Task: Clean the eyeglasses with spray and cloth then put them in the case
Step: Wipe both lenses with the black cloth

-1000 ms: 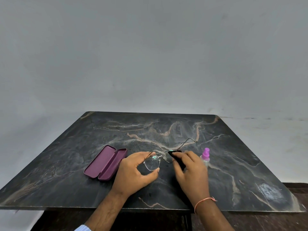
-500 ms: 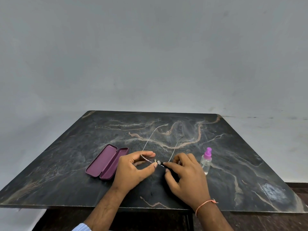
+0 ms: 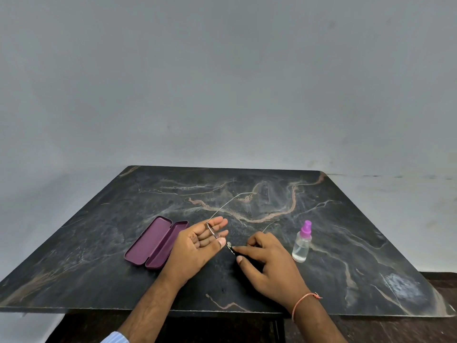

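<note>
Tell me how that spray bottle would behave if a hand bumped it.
The spray bottle stands upright, tall and narrow on the smooth stone table, so it would probably tip rather than slide. It looks like small clear plastic, likely light. Round-bodied, it may roll once down.

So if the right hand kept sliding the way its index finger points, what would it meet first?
Probably the left hand: the right hand points leftward along the eyeglasses toward the left thumb tip, though depth is uncertain.

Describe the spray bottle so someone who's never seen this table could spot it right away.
On the dark marble table, look just past the right hand. The spray bottle stands upright there, small and clear with a purple cap, unlike the flat maroon case.
</note>
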A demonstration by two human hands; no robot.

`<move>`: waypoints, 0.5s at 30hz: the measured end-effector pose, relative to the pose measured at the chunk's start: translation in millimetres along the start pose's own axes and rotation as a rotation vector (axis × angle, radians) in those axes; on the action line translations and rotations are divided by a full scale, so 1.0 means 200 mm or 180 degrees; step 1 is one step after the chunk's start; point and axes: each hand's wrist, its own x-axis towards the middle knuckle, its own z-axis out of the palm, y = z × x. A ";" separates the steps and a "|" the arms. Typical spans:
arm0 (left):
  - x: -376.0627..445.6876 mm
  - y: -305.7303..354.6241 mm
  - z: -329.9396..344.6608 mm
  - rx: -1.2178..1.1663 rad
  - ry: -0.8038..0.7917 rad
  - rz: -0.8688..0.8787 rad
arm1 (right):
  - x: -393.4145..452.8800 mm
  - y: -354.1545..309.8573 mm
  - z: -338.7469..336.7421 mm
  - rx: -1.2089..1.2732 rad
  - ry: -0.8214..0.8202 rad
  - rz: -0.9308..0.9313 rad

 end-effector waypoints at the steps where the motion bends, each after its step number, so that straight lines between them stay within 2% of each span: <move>1: 0.00 0.00 0.00 -0.0006 -0.0009 0.0019 | 0.00 0.00 0.00 0.0029 -0.0029 0.0006; 15: -0.01 0.00 0.00 0.0159 -0.0087 0.0087 | 0.02 0.01 0.02 -0.0112 -0.0123 0.0076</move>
